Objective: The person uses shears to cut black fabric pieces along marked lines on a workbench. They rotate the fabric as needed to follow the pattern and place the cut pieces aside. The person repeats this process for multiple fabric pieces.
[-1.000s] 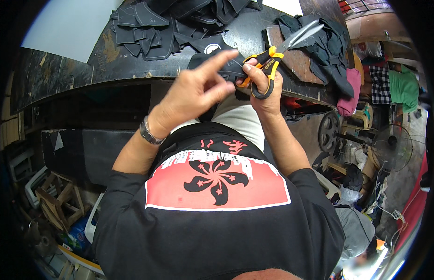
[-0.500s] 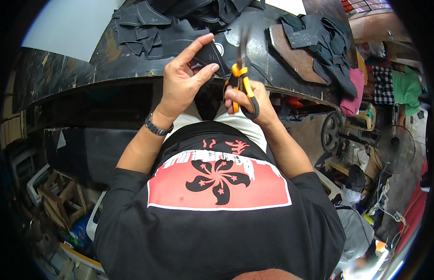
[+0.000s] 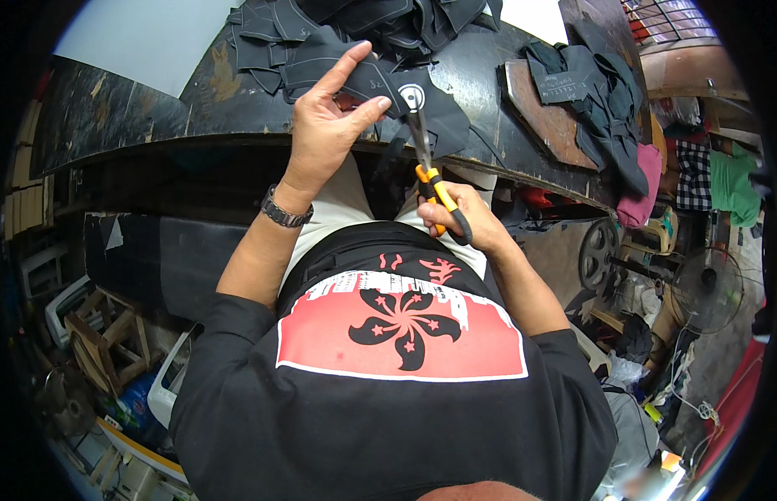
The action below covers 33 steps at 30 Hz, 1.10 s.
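My left hand (image 3: 322,138) holds a black cut piece (image 3: 373,82) with a thin white outline and small pale marks over the table's near edge. Its index finger and thumb are stretched along the piece; the other fingers are partly hidden. My right hand (image 3: 470,215) is closed round scissors (image 3: 423,144) with yellow, orange and black handles. Their metal blades point away from me, tips close to the piece's right end and overlapping in view a white ring-shaped object (image 3: 412,98). Whether the blades touch the piece I cannot tell. Another dark sheet (image 3: 443,121) lies right of the blades.
Several black cut pieces (image 3: 276,21) are heaped at the back of the dark worn table (image 3: 121,121). More dark pieces (image 3: 593,100) lie beside a brown board (image 3: 539,113) at the right. A pink cloth (image 3: 640,185) hangs there. A fan (image 3: 707,288) stands at far right.
The scissors have come lower relative to my left hand, and their blades, blurred before, are now distinct. More of the black piece's face shows. The whole view has shifted slightly.
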{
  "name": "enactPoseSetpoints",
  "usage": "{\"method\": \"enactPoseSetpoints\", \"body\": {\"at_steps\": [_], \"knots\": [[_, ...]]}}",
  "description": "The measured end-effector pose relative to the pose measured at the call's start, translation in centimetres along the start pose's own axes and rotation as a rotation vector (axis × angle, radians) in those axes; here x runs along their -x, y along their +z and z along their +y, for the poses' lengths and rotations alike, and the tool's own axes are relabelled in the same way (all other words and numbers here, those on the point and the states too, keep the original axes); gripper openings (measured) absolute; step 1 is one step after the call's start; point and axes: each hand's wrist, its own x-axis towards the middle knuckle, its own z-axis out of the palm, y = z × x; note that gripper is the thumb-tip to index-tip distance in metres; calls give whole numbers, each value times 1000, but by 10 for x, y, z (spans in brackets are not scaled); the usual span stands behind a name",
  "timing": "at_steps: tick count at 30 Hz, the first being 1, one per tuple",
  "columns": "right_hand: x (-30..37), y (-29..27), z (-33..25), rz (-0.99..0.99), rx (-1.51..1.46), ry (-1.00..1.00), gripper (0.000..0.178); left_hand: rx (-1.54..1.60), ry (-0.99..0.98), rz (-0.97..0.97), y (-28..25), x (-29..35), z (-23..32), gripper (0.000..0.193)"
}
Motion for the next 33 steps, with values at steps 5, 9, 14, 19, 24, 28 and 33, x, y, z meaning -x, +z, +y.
{"method": "enactPoseSetpoints", "body": {"at_steps": [5, 9, 14, 19, 24, 28, 33], "knots": [[-10, 9, 4, 26, -50, 9, 44, -78, -18, -53, 4, 5, -1, 64], [-12, 9, 5, 38, -63, -37, 45, -93, -45, -46, 1, 7, -2, 64], [-12, 9, 3, 55, -38, -18, 42, -102, -42, -53, -1, 6, -4, 64], [-11, 12, 3, 58, -83, -23, 38, -82, -31, -48, 0, 6, -5, 65], [-8, 13, 4, 56, -133, -41, 33, -59, -32, -43, 1, 5, -3, 65], [-7, 16, 4, 68, -156, -35, 31, -69, -27, -34, 1, 4, -2, 64], [-3, 17, 3, 103, -74, -43, 33, -65, -13, -32, 0, 2, -2, 65]]}}
